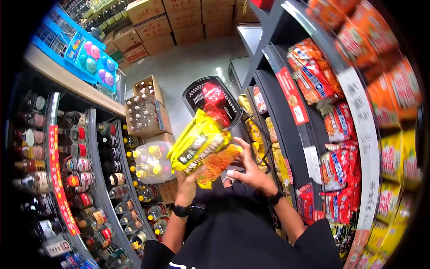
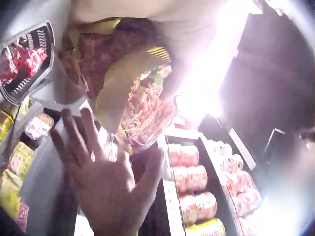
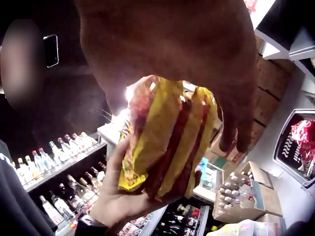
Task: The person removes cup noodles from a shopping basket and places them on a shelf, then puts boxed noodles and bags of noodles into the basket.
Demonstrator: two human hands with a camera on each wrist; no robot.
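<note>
My left hand [image 1: 186, 181] holds a stack of yellow instant noodle packets [image 1: 197, 145] from below, their printed fronts tilted up. In the right wrist view, several packets [image 3: 162, 132] stand side by side on the left hand [image 3: 118, 204], its fingers bent round their lower edge. My right hand [image 1: 253, 172] is close to the right side of the stack, fingers apart and holding nothing. The left wrist view shows that right hand [image 2: 106, 184] with its fingers spread just below the packets [image 2: 147, 103]. Beyond the stack, a black shopping basket [image 1: 190, 96] holds red packets [image 1: 214, 94].
On the right, shelves carry red noodle packs [image 1: 338, 166] and orange bags [image 1: 394, 89]. Bottles [image 1: 80, 166] line the left shelves. A carton of bottles [image 1: 145, 112] and wrapped yellow-capped jugs [image 1: 152, 161] stand on the left. Stacked boxes [image 1: 179, 22] fill the back.
</note>
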